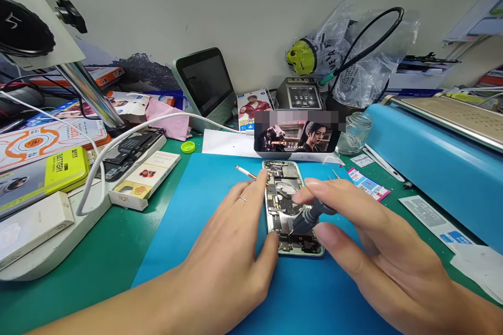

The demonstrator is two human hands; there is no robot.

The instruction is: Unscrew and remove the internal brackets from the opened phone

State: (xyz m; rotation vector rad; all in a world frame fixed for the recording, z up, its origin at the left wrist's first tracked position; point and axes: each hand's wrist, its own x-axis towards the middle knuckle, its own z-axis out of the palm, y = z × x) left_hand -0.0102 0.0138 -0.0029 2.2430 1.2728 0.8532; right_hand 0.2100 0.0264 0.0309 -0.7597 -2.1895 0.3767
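An opened phone (288, 199) with its inner boards bare lies on the blue mat (176, 230). My left hand (236, 235) rests along the phone's left edge, its fingers stretched out and the thumb near the lower left corner. Between the thumb and fingers of my right hand (377, 241) is a dark grey screwdriver (308, 218), tilted, with its thin tip over the lower part of the phone. Whether the tip touches a screw is too small to tell. A slim white stick with a pointed end (244, 170) lies beyond my left fingers.
Behind the mat, a phone playing a video (296, 136) leans near a glass jar (356, 133). At left stand a small cardboard box (147, 180), a yellow battery box (66, 167), and a white cable (157, 118). A blue machine (432, 157) borders the right. A green cap (187, 147) lies behind.
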